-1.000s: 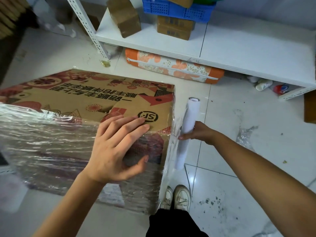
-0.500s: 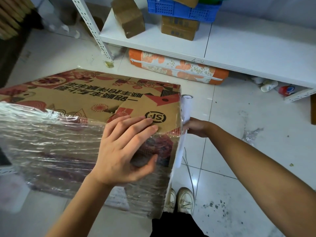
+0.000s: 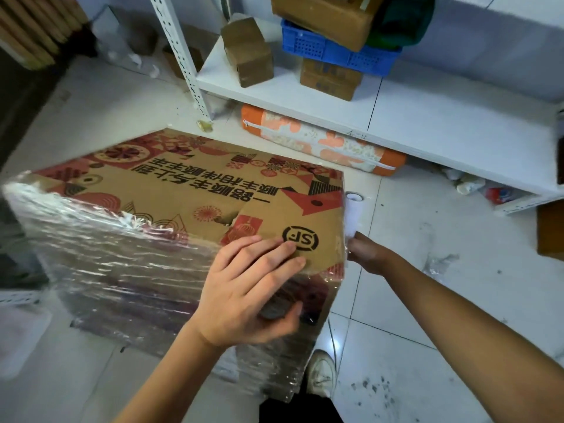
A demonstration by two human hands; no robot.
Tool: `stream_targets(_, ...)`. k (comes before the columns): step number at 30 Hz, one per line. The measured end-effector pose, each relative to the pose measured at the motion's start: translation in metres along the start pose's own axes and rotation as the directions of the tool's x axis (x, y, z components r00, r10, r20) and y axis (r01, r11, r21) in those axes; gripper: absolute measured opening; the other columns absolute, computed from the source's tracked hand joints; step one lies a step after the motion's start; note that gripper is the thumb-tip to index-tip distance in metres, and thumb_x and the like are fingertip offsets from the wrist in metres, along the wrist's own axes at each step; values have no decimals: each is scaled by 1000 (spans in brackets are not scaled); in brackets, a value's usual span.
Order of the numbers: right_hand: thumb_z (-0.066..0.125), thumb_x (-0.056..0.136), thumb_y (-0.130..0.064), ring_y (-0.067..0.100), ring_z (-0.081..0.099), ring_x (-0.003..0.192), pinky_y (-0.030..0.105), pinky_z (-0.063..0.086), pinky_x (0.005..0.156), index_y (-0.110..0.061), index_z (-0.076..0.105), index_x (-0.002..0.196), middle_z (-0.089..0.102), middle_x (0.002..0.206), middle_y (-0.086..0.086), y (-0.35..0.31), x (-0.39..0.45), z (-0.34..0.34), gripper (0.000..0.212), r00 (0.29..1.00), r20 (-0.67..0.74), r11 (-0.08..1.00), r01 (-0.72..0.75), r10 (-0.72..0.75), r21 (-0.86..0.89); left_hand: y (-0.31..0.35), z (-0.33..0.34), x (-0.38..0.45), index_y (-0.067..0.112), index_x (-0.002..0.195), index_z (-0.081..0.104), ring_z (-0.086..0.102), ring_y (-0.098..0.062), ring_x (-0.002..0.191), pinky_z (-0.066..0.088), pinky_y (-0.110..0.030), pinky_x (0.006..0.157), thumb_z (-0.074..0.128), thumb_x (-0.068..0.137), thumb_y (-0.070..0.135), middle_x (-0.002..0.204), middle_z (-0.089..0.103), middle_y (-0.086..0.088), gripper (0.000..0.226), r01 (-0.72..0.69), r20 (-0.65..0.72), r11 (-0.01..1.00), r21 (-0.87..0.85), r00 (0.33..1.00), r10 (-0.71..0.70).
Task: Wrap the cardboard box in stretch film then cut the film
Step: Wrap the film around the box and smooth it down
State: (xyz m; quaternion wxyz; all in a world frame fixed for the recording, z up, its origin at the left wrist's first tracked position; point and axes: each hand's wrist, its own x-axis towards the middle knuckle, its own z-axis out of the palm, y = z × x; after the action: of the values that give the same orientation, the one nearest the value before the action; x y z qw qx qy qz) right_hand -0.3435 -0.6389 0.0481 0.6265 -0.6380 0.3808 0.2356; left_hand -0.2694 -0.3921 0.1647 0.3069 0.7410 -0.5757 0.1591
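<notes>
At frame centre, the cardboard box (image 3: 189, 190) lay under the left hand (image 3: 247, 288), fingers flat, released; right hand (image 3: 364, 251) clenched the film roll (image 3: 352, 215) just beside its right edge.

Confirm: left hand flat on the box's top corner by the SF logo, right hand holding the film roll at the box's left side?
Not quite: the head view shows the right hand holding the film roll at the box's right side. The left hand does lie flat by the SF logo.

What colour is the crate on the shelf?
Blue, a perforated plastic crate on the white shelf; head view.
</notes>
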Motion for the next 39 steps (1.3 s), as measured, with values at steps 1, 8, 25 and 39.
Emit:
stream_targets(1,54,61,-4,41,55,112,51,43,101,8,56,114,60,117,27,-4,-5,-2,55,1000,-12,1000,0,-1,-9,0,-2,2,15,114,57,58,-19,110,34,-31,105,60,78,38,115,65,-2,43,4,-13,1000,-7,1000,-4)
stream_targets(8,53,52,-12,14,52,68,21,41,58,-12,56,68,56,71,1,-56,-53,1,17,997,-77,1000,1,-1,-6,-16,-30,14,14,113,56,55,-19,111,35,-33,102,54,83,35,118,58,-2,37,71,-142,996,-60,987,-79)
stream_targets(25,65,79,-13,15,60,77,28,47,67,-17,62,86,65,90,5,-137,-73,40,9,979,-168,985,88,-112,-147,-64,-90,10,27,131,48,39,-27,129,16,-53,113,23,91,59,132,55,-10,57,502,-233,793,345,864,-446)
stream_targets(39,68,75,-19,22,65,91,41,53,83,-11,67,90,70,98,10,-182,-72,75,17,924,-238,903,195,-300,-383,-16,-128,26,42,138,23,9,-29,146,28,-64,104,53,70,68,156,12,6,79,894,-116,442,-80,432,-895)
